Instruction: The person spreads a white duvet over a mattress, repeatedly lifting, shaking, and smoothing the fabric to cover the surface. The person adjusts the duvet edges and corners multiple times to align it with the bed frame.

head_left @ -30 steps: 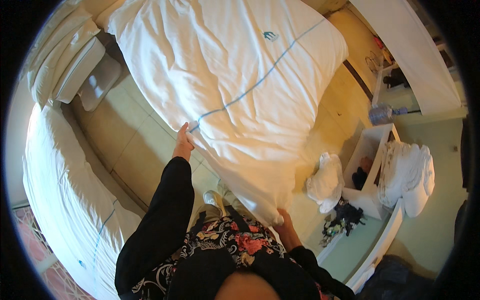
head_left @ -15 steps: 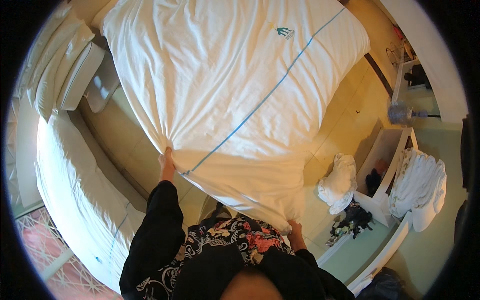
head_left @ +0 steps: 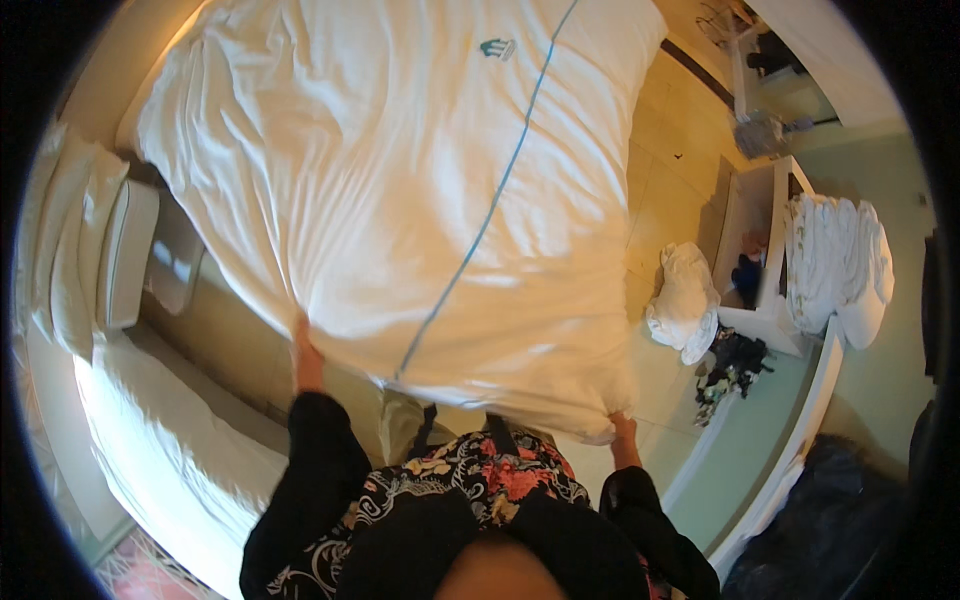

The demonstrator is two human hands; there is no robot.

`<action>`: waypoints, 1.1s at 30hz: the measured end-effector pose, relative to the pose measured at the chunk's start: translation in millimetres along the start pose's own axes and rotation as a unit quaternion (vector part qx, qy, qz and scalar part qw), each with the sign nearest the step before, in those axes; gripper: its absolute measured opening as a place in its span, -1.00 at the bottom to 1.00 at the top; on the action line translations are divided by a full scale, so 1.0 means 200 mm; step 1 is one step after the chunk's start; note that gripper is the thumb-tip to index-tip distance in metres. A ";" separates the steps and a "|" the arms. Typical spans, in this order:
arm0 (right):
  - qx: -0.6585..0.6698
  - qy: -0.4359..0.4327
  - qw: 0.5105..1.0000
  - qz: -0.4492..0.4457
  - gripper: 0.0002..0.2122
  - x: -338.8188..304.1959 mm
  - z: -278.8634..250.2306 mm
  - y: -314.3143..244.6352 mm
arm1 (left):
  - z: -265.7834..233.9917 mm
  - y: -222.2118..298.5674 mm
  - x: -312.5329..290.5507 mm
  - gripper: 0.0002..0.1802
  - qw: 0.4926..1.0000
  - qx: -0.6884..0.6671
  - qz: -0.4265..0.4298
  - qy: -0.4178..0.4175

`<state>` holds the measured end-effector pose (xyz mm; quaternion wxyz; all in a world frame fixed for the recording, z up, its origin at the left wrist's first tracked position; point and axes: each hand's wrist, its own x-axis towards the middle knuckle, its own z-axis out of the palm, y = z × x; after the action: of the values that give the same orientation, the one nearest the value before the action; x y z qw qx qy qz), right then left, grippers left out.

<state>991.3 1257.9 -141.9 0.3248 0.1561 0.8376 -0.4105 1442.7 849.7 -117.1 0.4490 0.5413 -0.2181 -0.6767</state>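
A large white duvet (head_left: 380, 190) with a blue stripe and a small green emblem spreads over the bed and hangs toward me. My left hand (head_left: 308, 358) grips its near edge at the left, and folds fan out from that grip. At the right, my right hand (head_left: 623, 438) is closed on the near corner of the same duvet. Between my hands the edge hangs in front of my floral apron (head_left: 510, 465). The fingers of both hands are partly hidden by cloth.
A second bed with white bedding (head_left: 170, 450) stands close on my left, with stacked pillows (head_left: 75, 240) beyond it. At right are bundled white cloth (head_left: 683, 300), an open white cabinet (head_left: 765, 330), folded towels (head_left: 835, 250) and a black bag (head_left: 825, 520).
My right hand has moved outward to the right and slightly up, drawing the near edge wider and straighter. My view has turned, and the room has shifted in it. Both grips stay on the duvet.
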 end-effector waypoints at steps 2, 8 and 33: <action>-0.059 -0.039 0.997 -0.035 -0.71 -0.09 0.23 0.00 | -0.66 -0.15 0.12 -0.54 0.980 0.065 0.005 0.187; -0.362 0.119 0.900 -0.213 -0.61 -0.28 0.36 0.02 | -0.67 -0.09 0.26 -0.66 0.982 0.015 -0.156 0.103; 0.173 -0.462 0.838 0.234 -0.67 -1.57 2.37 -0.44 | -0.34 0.40 0.38 -0.64 0.918 -0.256 -0.252 -0.166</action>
<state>1374.9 832.4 -92.8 0.7281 0.1936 0.4445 -0.4846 1535.2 758.3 -118.5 0.3438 0.3246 0.0346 -0.8805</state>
